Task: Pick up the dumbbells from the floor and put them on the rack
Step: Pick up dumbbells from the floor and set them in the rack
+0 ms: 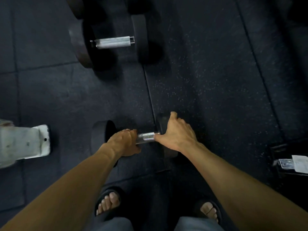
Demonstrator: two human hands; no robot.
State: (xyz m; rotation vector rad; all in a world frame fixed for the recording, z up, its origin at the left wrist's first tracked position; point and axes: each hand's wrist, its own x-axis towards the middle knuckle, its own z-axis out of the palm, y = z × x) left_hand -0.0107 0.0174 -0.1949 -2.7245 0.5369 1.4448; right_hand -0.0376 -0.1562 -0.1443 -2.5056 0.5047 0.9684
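A black dumbbell with a silver knurled handle [146, 138] lies on the dark rubber floor just in front of my feet. My left hand [125, 143] is wrapped around the left part of that handle. My right hand [176, 134] lies over the handle's right end and the right weight head, fingers spread across the head; whether it grips is unclear. A second, larger black dumbbell [113, 42] lies farther away on the floor, untouched. No rack is in view.
A white metal foot of some equipment [28, 144] sits on the floor at the left. A dark object with white papers or cards [295, 162] lies at the right edge. More dark weights [78, 7] show at the top. My sandalled feet [108, 202] stand below.
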